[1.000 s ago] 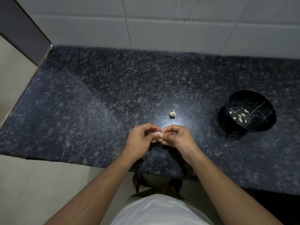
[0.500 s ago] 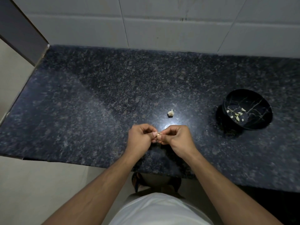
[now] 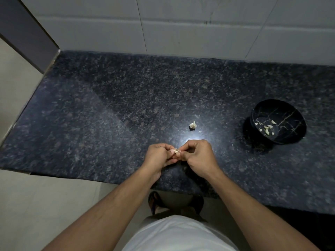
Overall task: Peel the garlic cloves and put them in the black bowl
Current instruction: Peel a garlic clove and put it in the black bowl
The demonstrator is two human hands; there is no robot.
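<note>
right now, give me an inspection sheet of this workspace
surface: dark speckled stone counter, glare spot near the hands
job's things: garlic clove pinched between both hands; black bowl to the right holding peeled cloves; garlic piece on the counter
clutter: small skin flake beside the garlic piece
grippers: left hand and right hand both grip the clove
cables: nothing seen
surroundings: white tiled wall behind; pale floor at left

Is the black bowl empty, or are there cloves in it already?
Not empty. The black bowl already holds several pale peeled cloves, scattered loosely across its bottom.
</note>
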